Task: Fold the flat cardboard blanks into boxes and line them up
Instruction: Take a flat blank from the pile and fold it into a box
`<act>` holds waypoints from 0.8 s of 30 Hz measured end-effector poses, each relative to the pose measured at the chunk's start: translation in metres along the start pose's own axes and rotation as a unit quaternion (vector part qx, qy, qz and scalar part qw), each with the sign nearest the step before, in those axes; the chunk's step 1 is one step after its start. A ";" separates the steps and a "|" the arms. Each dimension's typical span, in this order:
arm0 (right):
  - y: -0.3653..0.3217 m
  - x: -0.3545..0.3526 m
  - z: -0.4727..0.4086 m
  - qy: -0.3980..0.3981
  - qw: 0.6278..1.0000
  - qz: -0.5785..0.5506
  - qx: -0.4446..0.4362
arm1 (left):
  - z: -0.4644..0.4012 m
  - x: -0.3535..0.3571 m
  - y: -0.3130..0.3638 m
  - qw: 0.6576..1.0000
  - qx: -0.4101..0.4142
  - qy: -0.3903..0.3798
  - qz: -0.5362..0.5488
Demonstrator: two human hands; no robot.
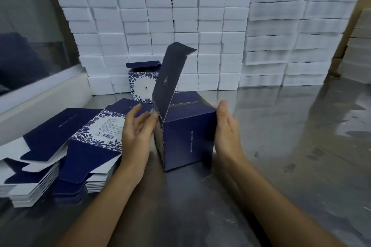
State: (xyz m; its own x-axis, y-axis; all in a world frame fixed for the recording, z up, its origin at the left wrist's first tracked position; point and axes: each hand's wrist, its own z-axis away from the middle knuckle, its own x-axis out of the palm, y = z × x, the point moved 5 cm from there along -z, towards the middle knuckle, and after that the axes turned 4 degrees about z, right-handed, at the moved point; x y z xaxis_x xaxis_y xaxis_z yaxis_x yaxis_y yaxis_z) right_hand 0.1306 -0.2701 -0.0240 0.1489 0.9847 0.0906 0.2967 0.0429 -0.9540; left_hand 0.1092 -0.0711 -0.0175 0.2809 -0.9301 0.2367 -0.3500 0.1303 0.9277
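White foam blocks (200, 16) are stacked behind the steel desk (301, 146). One box (186, 136) is steadied mid-desk, lid up, between the left hand (136, 136) and right hand (226, 136), both flat, no grip closed. One finished box (140, 84) is parked behind; many blanks (60, 146) are left.

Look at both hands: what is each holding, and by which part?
Both steady the box: left hand touches its left top corner by the lid hinge, right hand lies flat against its right side.

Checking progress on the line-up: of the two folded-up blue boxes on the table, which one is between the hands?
The nearer box, plain dark blue, between the left hand and right hand, lid flap upright. The other box, with a floral white front, stands alone by the white foam blocks.
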 end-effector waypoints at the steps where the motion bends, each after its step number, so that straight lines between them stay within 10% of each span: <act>1: -0.002 -0.002 0.000 0.017 0.999 0.021 -0.019 | 0.000 0.001 -0.001 1.000 0.001 -0.013 -0.003; 24: -0.030 -0.005 0.008 0.075 0.980 0.068 -0.171 | 0.015 0.006 0.023 0.954 0.242 0.022 -0.174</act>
State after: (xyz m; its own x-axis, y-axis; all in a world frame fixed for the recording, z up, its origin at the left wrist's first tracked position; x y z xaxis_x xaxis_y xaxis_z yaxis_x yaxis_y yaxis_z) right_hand 0.1137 -0.2747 0.0018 0.3382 0.9404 0.0346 0.5596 -0.1714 -0.8109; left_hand 0.0894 -0.0784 0.0010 0.4885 -0.8717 -0.0389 -0.5982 -0.3670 0.7124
